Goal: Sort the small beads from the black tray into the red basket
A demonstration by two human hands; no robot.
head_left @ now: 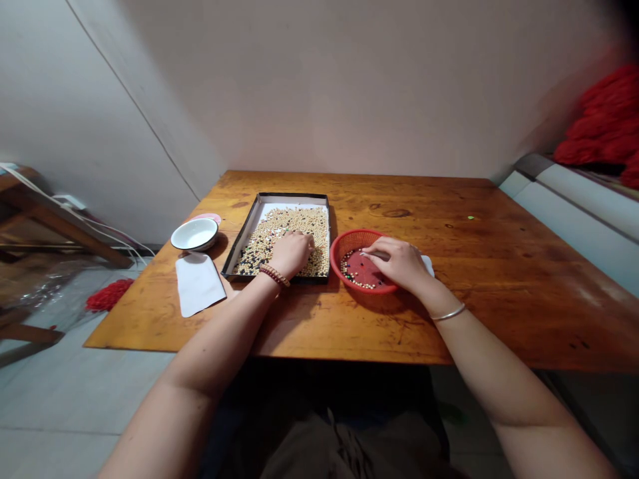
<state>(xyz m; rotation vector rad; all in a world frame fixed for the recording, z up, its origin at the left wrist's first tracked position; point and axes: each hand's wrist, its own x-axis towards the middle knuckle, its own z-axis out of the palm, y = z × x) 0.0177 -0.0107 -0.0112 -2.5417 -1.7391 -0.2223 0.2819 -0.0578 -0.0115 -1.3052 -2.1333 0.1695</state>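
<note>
A shallow black-edged tray holds a layer of small round cream beans with black ones mixed in, thickest at its near left. My left hand rests on the beans, palm down with fingers curled; its fingertips are hidden. To the right of the tray stands a red plastic basket with some cream, black and a few green pieces along its inner edge. Over the basket's right rim reaches my right hand, thumb and fingers pinched together inside it. Whatever the pinch holds is too small to make out.
A white enamel bowl sits left of the tray, partly over a pink dish. A white card lies in front of it. Another white piece shows behind my right hand. A wall borders the wooden table at the back.
</note>
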